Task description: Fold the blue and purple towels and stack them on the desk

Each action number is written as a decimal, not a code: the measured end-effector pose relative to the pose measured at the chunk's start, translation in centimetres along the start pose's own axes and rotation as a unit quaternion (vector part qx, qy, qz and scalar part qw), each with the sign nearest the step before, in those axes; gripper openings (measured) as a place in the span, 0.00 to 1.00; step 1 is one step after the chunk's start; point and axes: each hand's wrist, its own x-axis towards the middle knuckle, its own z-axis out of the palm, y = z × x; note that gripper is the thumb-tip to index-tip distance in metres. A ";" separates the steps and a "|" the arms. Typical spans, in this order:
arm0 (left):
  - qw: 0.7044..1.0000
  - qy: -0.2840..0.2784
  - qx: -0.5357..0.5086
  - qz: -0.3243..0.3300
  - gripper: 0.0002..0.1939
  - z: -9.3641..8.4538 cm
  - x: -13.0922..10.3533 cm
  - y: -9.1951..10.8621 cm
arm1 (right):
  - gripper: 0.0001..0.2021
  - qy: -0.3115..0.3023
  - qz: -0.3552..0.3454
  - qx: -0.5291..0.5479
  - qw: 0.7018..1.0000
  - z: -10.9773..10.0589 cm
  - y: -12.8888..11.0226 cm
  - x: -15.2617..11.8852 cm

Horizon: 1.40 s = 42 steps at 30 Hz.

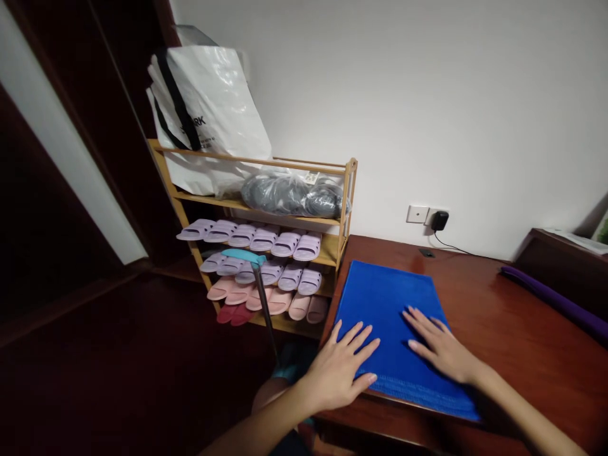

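A blue cloth [389, 297], folded into a flat rectangle, lies on the reddish-brown wooden table [494, 316]. Its stitched edges show in layers along the near side. My left hand [339, 367] rests on the cloth's left near part with the fingers spread. On the right part of the cloth lies my right hand [439, 345], palm down, its fingers stretched out and slightly apart. Neither hand grips anything.
Left of the table stands a wooden shoe rack [266, 164] with purple and pink slippers [306, 246], plus a white bag [223, 101] on top. A turquoise-topped handle [244, 256] leans before it. A black plug [440, 220] and rolled purple cloth [555, 301] are toward the right.
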 end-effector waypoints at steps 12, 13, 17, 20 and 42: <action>1.000 0.003 -0.015 0.008 0.27 0.1 -0.5 0.0 | 0.34 0.026 0.017 0.004 0.999 1.0 -2.8 -8.0; 1.000 0.000 -0.014 0.006 0.26 0.3 -0.3 -0.3 | 0.34 0.024 0.009 0.000 1.000 1.2 -2.7 -7.8; 1.000 -0.019 -0.003 -0.008 0.25 0.6 1.8 -2.5 | 0.34 0.031 -0.010 -0.010 0.999 1.4 -1.3 -5.4; 0.999 -0.044 0.009 -0.016 0.25 0.0 3.2 -3.4 | 0.34 0.046 -0.011 -0.009 0.999 0.8 -0.7 -3.6; 0.999 -0.042 -0.019 -0.026 0.29 0.8 7.7 -6.1 | 0.45 0.043 0.068 -0.054 0.995 2.3 1.0 1.3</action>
